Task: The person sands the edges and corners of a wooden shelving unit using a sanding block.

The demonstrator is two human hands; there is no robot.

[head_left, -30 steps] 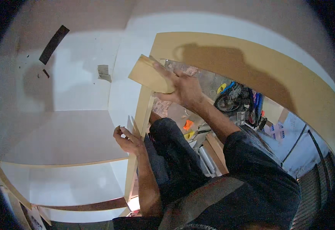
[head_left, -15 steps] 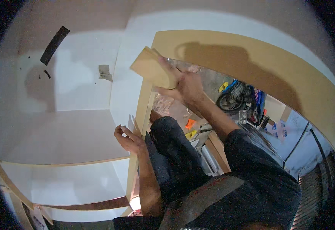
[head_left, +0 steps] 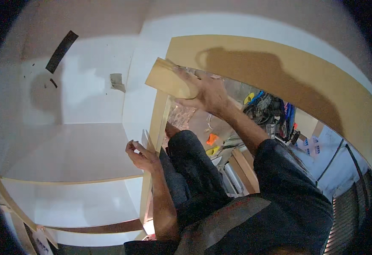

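Note:
My right hand (head_left: 209, 94) grips a flat tan rectangular block (head_left: 167, 78), its fingers along the far side and thumb on the near side. The block lies across the corner where the cabinet's tan upright edge (head_left: 156, 123) meets the wide tan board (head_left: 254, 55). Some blur covers the fingers. Farther down that upright edge, my left hand (head_left: 143, 157) reaches just inside the cabinet. Its fingers are loosely bent and apart, with nothing seen in them, and the wrist crosses the edge. A thin pale pointed shape (head_left: 147, 138) shows beside this hand.
The white cabinet interior (head_left: 79, 148) fills the left, with a lower shelf compartment (head_left: 84, 204). A dark strip (head_left: 62, 52) and a grey patch (head_left: 117, 81) mark its back. Beyond my arm are a motorbike (head_left: 264, 108), yellow sandals (head_left: 249, 98) and an orange scrap (head_left: 212, 139).
My right hand and the block have shifted slightly toward me, and the block has turned a little. My left hand stays nearly in place.

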